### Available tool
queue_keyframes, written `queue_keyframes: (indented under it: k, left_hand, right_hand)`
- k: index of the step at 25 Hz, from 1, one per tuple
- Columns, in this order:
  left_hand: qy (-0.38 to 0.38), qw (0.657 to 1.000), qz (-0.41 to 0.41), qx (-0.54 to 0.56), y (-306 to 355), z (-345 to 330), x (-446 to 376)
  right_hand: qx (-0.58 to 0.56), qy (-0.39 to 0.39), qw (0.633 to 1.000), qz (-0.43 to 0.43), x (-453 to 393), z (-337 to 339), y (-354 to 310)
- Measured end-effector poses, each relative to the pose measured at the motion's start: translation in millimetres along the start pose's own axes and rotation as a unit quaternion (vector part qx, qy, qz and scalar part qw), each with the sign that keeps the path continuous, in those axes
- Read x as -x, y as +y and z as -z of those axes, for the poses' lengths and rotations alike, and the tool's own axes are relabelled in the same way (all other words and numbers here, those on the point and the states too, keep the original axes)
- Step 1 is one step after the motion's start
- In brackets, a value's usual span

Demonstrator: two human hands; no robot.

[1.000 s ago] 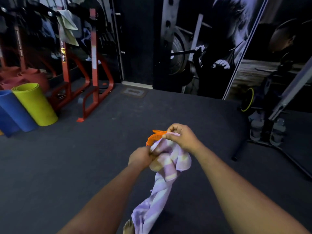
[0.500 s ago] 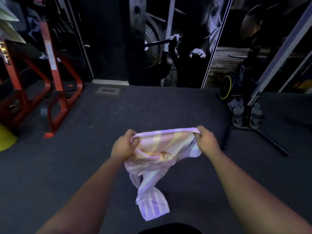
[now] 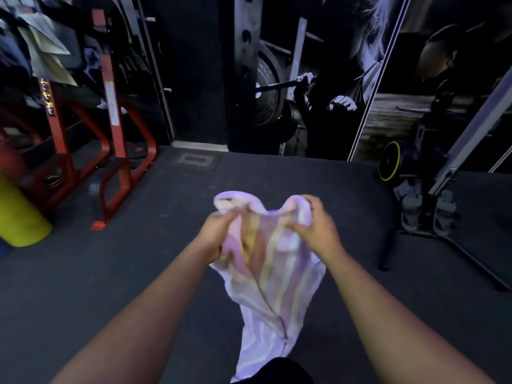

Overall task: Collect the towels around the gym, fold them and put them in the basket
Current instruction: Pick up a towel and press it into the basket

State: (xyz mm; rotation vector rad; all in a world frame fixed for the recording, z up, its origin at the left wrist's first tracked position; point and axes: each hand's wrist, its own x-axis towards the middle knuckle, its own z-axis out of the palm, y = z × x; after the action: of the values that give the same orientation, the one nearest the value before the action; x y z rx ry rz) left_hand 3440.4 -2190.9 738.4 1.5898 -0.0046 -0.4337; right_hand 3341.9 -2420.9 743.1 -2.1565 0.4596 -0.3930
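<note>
The striped towel (image 3: 273, 275) is held by its top edge, long axis hanging downward; it is gripped by the left hand (image 3: 214, 234) and the right hand (image 3: 314, 227), fingers curled. No container is seen.

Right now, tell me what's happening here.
A person stands on the dark gym floor holding a striped lilac and yellow towel in the air. The left hand and the right hand each grip its upper edge while the rest hangs down. It is not yet folded, and no basket is in view.

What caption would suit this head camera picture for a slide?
Both hands, left hand and right hand, grip a striped towel hanging above the dark gym floor.
</note>
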Motion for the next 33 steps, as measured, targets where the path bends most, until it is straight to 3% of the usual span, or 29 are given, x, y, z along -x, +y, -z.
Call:
queue_keyframes:
  k: [2, 5, 7, 9, 10, 11, 12, 14, 16, 19, 21, 23, 25, 27, 29, 31, 33]
  left_hand:
    - [-0.128, 0.977, -0.060, -0.160, 21.0, -17.0, 11.5]
    - [-0.281, 0.933, -0.069, -0.215, 31.5, -15.3, 14.7]
    - [-0.270, 0.881, -0.100, -0.376, 23.8, -1.7, 6.8]
    - [-0.173, 0.760, -0.137, -0.611, 1.5, 21.4, -6.7]
    - [-0.127, 0.737, -0.124, -0.653, -13.5, 36.2, -12.0]
    - [-0.094, 0.764, -0.104, -0.630, -27.1, 51.9, -16.2]
    - [-0.070, 0.826, -0.081, -0.553, -40.2, 66.9, -18.5]
    - [-0.028, 0.956, -0.053, -0.288, -55.9, 84.3, -15.3]
    - [0.016, 0.997, -0.048, -0.054, -61.4, 81.4, -7.7]
    - [0.046, 0.996, -0.025, 0.067, -62.0, 61.2, -4.5]
    - [0.122, 0.991, -0.022, 0.040, -56.7, 56.1, -7.5]
    - [0.178, 0.983, -0.053, -0.001, -51.5, 55.0, -7.7]
    - [0.115, 0.989, -0.086, -0.046, -44.8, 42.2, -2.0]
    - [-0.053, 0.983, -0.097, -0.146, -46.7, 25.2, 5.0]
    - [-0.175, 0.932, -0.121, -0.294, -53.2, 8.7, 8.8]
    - [-0.206, 0.877, -0.130, -0.415, -52.6, -3.0, 12.0]
    - [-0.158, 0.865, -0.146, -0.454, -46.5, -1.0, 7.9]
  right_hand:
    - [0.086, -0.135, 0.986, 0.046, -3.5, -13.5, -19.6]
    - [0.179, -0.233, 0.951, 0.091, -9.7, -25.5, -26.2]
    - [0.169, -0.205, 0.959, 0.095, -9.5, -24.1, -17.3]
    - [0.138, -0.144, 0.978, 0.067, -10.8, -15.3, -1.2]
    - [0.134, -0.112, 0.983, 0.059, -12.4, -9.8, 7.4]
    - [0.137, -0.092, 0.985, 0.050, -13.3, -4.0, 14.0]
    - [0.141, -0.072, 0.987, 0.034, -14.7, 0.6, 20.8]
    - [0.137, -0.034, 0.990, -0.014, -15.0, 8.9, 25.5]
    - [0.145, -0.018, 0.988, -0.054, -16.4, 10.0, 26.2]
    - [0.105, -0.046, 0.986, -0.125, -16.0, -0.2, 24.7]
    - [-0.035, -0.042, 0.982, -0.179, -13.0, -3.9, 26.3]
    - [-0.135, -0.080, 0.972, -0.177, -5.5, -3.7, 25.8]
    - [-0.175, -0.150, 0.966, -0.121, 3.4, -5.7, 13.5]
    - [-0.191, -0.209, 0.959, -0.029, 13.7, -11.0, -9.5]
    - [-0.196, -0.266, 0.943, 0.043, 23.4, -17.6, -31.8]
    - [-0.192, -0.299, 0.931, 0.078, 28.5, -19.2, -45.6]
    - [-0.137, -0.277, 0.946, 0.093, 23.0, -12.4, -39.6]
